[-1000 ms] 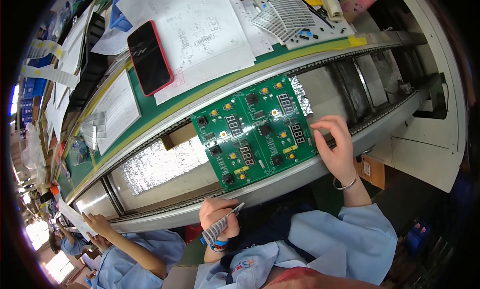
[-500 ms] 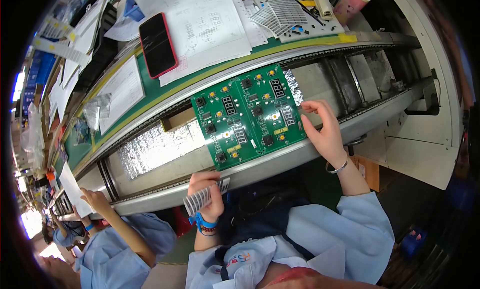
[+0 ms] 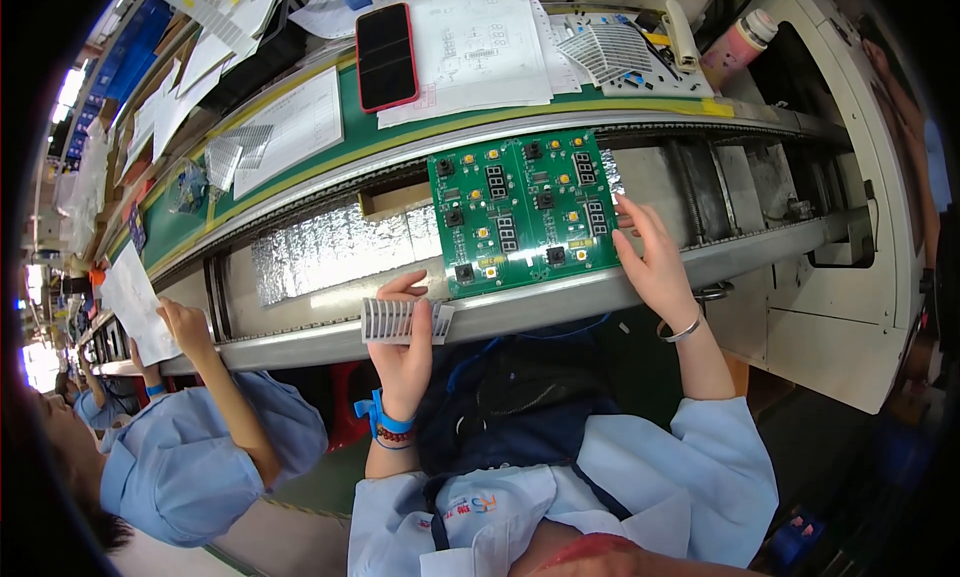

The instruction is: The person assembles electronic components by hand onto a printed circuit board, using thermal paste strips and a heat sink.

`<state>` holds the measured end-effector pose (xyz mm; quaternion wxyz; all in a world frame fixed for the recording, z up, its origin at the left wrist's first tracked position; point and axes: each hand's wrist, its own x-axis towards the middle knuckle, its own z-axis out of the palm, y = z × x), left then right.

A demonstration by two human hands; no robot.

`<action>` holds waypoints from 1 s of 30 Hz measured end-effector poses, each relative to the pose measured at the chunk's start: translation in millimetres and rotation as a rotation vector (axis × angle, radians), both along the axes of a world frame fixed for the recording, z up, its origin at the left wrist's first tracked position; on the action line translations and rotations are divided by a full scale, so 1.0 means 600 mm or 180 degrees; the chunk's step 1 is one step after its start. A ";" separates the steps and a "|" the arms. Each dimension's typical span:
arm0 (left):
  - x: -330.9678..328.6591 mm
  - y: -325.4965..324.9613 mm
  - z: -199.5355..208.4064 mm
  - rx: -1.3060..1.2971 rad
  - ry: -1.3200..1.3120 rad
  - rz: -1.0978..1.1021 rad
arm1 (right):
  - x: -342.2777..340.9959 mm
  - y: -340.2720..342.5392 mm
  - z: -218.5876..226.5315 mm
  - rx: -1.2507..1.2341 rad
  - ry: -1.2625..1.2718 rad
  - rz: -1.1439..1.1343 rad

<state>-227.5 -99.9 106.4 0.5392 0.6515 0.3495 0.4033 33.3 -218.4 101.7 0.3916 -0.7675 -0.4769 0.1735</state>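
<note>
A green circuit board panel (image 3: 528, 227) with several digit displays, black round parts and yellow-capped buttons lies across the rails of the conveyor in front of me. At its right edge is my right hand (image 3: 655, 262), thumb and fingers apart, their tips at or touching the edge. Just off the board's lower left corner, over the near rail, my left hand (image 3: 402, 352) pinches a small striped sheet of grey-white labels (image 3: 390, 322) between thumb and fingers. Whether the left fingertips touch the rail I cannot tell.
Silver foil (image 3: 310, 257) lines the conveyor bed. Beyond the far rail are a red-edged phone (image 3: 387, 57), printed drawings (image 3: 480, 47), another label sheet (image 3: 608, 52) and a pink bottle (image 3: 738, 49). At left, a co-worker's hand (image 3: 185, 327) holds white paper (image 3: 143, 302). A white machine housing (image 3: 800, 327) stands right.
My view has turned and shifted. The label sheet in my left hand has swung from slanted to nearly level. My right hand stays at the board's right edge.
</note>
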 end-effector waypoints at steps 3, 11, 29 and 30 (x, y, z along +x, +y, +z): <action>-0.006 0.004 -0.004 -0.0082 0.0243 -0.0085 | -0.003 0.002 0.000 0.0008 0.0009 0.0020; -0.014 0.012 -0.012 -0.0623 0.0497 -0.0063 | -0.014 0.005 -0.005 0.0120 -0.0027 0.0167; -0.014 0.024 -0.010 -0.0096 0.0156 0.0079 | 0.070 -0.127 -0.004 0.0934 -0.0752 -0.1794; -0.015 0.025 -0.013 0.0321 0.0048 0.0224 | 0.091 -0.167 -0.016 0.0759 -0.1029 -0.2139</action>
